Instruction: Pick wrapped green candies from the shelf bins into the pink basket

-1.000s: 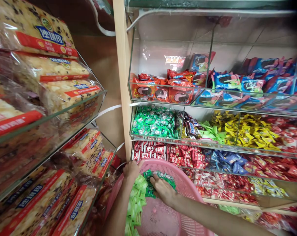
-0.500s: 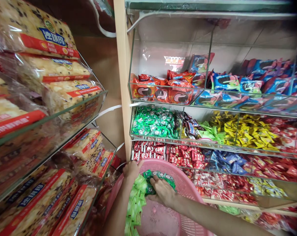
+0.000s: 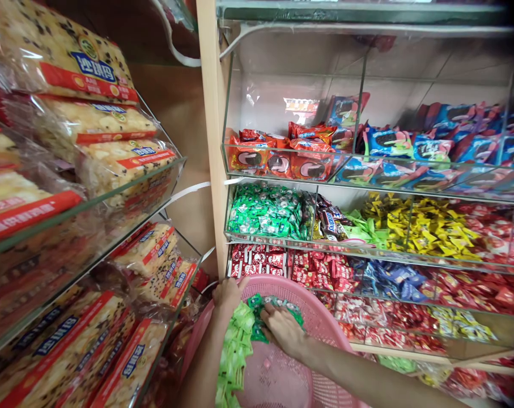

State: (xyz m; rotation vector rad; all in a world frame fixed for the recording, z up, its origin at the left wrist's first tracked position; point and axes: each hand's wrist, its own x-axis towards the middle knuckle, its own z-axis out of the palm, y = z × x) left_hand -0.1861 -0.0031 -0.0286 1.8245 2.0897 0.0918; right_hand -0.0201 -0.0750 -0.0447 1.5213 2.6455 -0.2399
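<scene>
A pink plastic basket (image 3: 328,323) is tilted below the shelves. My left hand (image 3: 229,294) grips its upper left rim, fingers wrapped over the edge. Inside, my right hand (image 3: 280,323) rests on dark green wrapped candies (image 3: 257,306), its fingers bent down among them; the fingertips are hidden, so what they hold cannot be made out. Light green packets (image 3: 233,357) lie along the basket's left side, beneath and beside my left forearm. A small pink candy (image 3: 266,363) sits on the basket's bottom.
Glass-fronted shelves hold green candies (image 3: 265,209), yellow candies (image 3: 435,226), red snack packs (image 3: 310,158) and blue packs (image 3: 388,141). At left, glass bins (image 3: 112,218) carry large wrapped pastries (image 3: 86,62). A wooden post (image 3: 214,113) stands between the two shelf units.
My right hand has shifted slightly within the green candies, and its thumb is now less visible. My left hand stays on the rim.
</scene>
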